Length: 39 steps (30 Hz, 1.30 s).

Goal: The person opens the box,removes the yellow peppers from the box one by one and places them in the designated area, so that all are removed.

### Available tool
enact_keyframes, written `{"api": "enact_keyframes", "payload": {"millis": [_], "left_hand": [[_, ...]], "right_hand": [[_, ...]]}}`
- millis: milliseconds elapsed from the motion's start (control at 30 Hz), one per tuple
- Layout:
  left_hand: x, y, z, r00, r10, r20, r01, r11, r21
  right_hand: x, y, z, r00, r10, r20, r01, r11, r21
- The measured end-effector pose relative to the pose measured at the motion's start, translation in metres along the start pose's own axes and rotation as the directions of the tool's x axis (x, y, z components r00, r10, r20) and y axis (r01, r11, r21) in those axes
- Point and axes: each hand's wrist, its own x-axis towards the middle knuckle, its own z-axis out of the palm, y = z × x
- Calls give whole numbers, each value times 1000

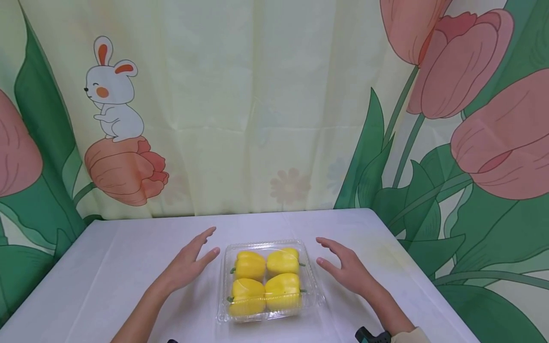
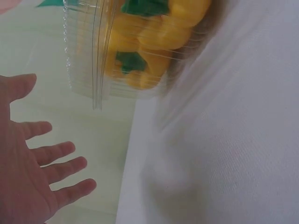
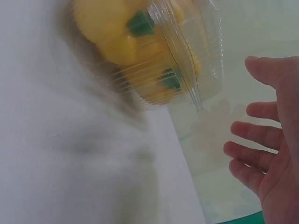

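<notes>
Tabletop: pepper box between left hand, right hand.

Four yellow bell peppers, one clear container, two grips, one desk, one curtain, one printed rabbit and five printed tulips show.

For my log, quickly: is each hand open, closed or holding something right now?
Left hand: open, holding nothing, beside the clear container.
Right hand: open, holding nothing, at its other side.
</notes>
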Motion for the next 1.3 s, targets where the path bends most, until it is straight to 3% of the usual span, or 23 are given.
{"api": "enact_keyframes", "payload": {"millis": [700,1300], "left_hand": [[6,-2,20,999,38,-29,-41,993,-112],[6,1,30,1000,-17,-21,12,976,-219]], "right_hand": [[-6,-3,6,1000,-21,-6,21,1000,24],[-10,-9,6,1000,6,22,-8,995,97]]}}
